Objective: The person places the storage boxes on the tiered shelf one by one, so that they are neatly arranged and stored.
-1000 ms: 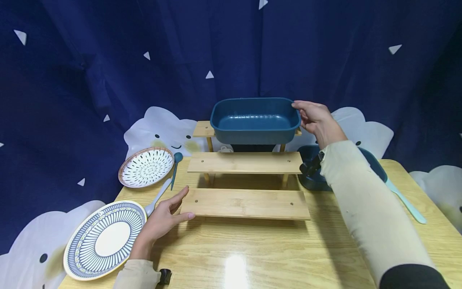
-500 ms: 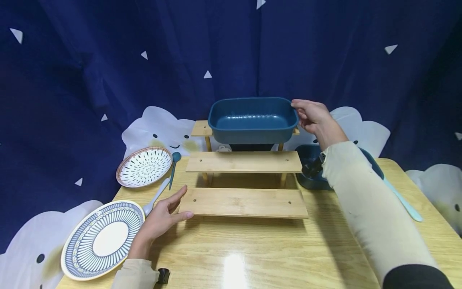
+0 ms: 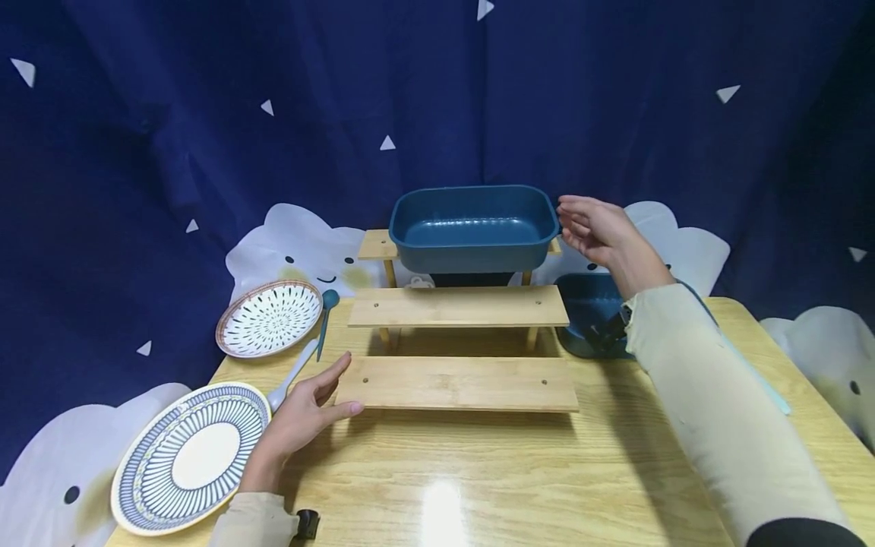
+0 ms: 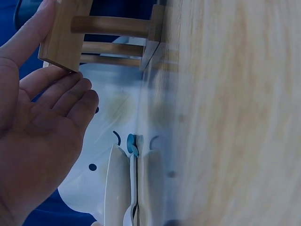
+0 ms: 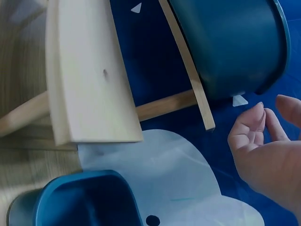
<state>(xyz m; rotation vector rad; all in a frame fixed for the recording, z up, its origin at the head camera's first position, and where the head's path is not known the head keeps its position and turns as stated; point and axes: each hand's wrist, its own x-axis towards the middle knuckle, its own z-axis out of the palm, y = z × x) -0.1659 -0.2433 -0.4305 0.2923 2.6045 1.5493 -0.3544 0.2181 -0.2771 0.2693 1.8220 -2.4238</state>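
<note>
A three-tier wooden rack stands on the table, and a deep blue plastic bin sits on its top tier. My left hand holds the left end of the lowest board, thumb at the front edge and fingers at the back; the left wrist view shows the thumb and fingertips against the board. Beside the bin's right end is my right hand, fingers loosely bent and holding nothing. A small gap parts that hand from the bin in the right wrist view.
A second blue bin stands right of the rack, partly behind my right arm, with a mint-coloured handle beyond it. Two patterned plates, a teal spoon and a pale utensil lie at the left. A blue curtain hangs behind.
My right hand has let go of the bin's right rim and moved slightly away from it. The bin stays on the top tier, and my left hand keeps its place on the lowest board.
</note>
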